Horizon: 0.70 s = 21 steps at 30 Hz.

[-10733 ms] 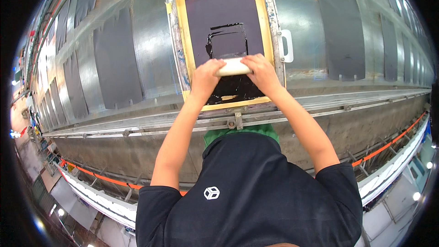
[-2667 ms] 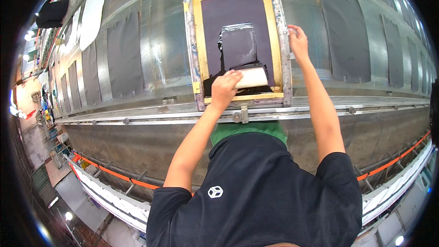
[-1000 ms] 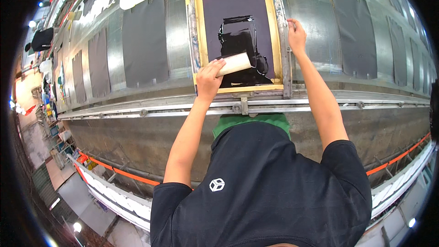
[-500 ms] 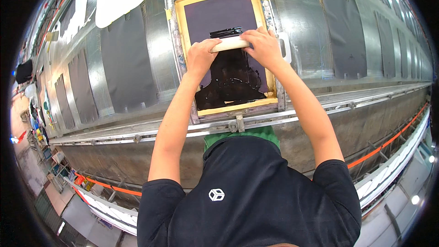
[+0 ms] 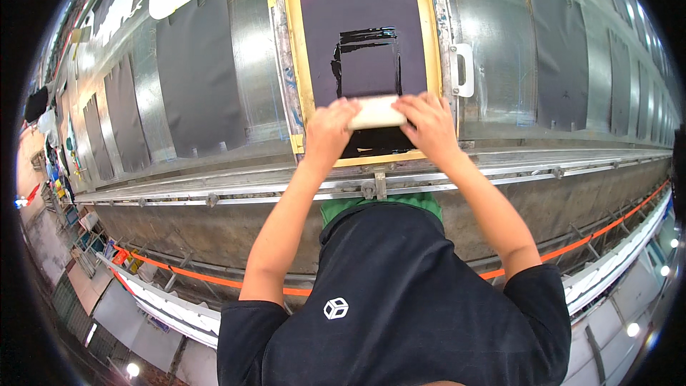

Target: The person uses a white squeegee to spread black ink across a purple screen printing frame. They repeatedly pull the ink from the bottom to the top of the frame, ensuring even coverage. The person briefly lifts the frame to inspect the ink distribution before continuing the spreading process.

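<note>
Both my hands grip a pale squeegee (image 5: 376, 112) that lies across the lower part of a framed printing screen (image 5: 357, 0). My left hand (image 5: 331, 132) is closed round its left end, and my right hand (image 5: 429, 123) round its right end. Yellow tape lines the inside of the screen's frame, around a dark purple mesh. Black ink (image 5: 379, 140) pools between the squeegee and the near edge. Beyond the squeegee, thin black ink streaks outline a rectangle on the mesh. The squeegee's lower edge is hidden from view.
The screen rests on a long metal table (image 5: 264, 93). Dark fabric panels (image 5: 196, 79) lie along it to the left, and more (image 5: 561, 57) to the right. A white handle (image 5: 463, 70) sits at the frame's right side. A metal rail (image 5: 286, 189) runs along the table's near edge.
My hands have drawn the squeegee toward me, down the screen. Ink that covered the middle of the mesh is now gathered near the close edge, leaving streaks behind.
</note>
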Each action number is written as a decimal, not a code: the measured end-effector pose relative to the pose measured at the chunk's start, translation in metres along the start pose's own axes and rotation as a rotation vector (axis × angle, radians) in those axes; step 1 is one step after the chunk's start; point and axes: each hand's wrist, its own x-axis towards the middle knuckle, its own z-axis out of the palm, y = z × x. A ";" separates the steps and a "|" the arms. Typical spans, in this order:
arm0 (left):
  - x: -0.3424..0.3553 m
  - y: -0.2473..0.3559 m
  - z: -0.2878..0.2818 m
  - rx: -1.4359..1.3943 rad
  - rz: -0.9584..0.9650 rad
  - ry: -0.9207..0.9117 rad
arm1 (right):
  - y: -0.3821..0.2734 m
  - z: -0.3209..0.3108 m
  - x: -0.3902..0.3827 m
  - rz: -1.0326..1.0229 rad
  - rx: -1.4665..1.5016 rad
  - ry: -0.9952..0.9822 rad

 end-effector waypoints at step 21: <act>-0.033 0.025 0.001 -0.035 -0.079 -0.126 | 0.002 -0.004 -0.040 0.033 0.210 -0.017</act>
